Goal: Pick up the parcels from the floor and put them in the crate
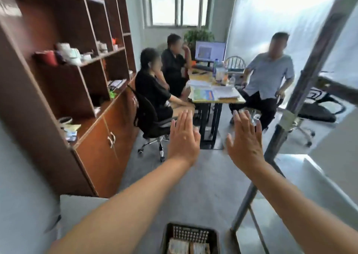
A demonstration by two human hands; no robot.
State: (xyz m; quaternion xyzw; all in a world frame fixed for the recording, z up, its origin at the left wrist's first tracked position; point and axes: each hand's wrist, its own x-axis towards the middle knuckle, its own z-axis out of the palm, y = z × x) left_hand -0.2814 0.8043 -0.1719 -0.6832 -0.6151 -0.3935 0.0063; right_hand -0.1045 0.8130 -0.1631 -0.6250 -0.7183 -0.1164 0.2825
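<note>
Both my arms stretch forward at chest height with the backs of the hands toward me. My left hand (183, 137) is flat with straight fingers and holds nothing. My right hand (245, 139) is also flat and empty. Far below them, at the bottom edge of the view, a dark slatted crate (190, 232) stands on the grey floor. Two brown parcels (188, 247) lie side by side inside it. No parcel shows on the floor.
A tall brown shelf unit with cupboards (77, 91) fills the left side. Three people sit around a desk (215, 95) with a monitor ahead. A metal door frame post (286, 122) slants down on the right. An office chair (151, 126) stands near the shelf.
</note>
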